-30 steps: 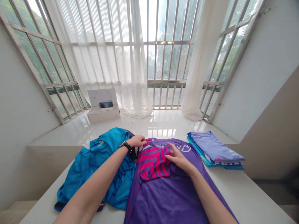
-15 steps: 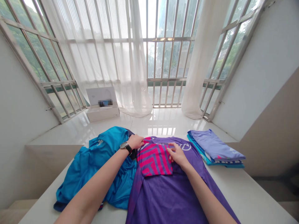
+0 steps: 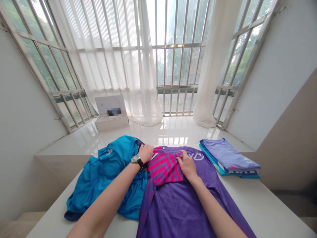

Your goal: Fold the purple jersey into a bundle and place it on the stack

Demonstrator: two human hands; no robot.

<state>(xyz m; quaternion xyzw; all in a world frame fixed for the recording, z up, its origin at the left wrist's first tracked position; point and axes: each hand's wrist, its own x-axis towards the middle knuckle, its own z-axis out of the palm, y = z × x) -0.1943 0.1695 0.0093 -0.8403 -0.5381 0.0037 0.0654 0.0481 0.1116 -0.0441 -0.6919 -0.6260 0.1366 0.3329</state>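
Purple jersey [image 3: 183, 208] lies beneath both hands on the worktop [image 3: 260, 202], its pink-striped sleeve [image 3: 164, 169] turned inward. Straightening that sleeve seems the step in hand; it likely calls next for smooth edges. The left hand [image 3: 146, 152] curls at the shoulder; the right hand [image 3: 188, 168] has thumb and forefinger slightly parted at the sleeve's edge. I cannot tell whether either grips cloth. Beyond the left hand, an open white box [image 3: 112, 123] holds something blurred.

Purple shirt [image 3: 178, 205]: btm cut off by frame. Teal shirt [image 3: 91, 185] partly behind L forearm [image 3: 111, 195]. Item [image 3: 114, 112] in white box [image 3: 111, 124] pixelated; box print too small. L hand [image 3: 145, 153]: fingertips hidden.
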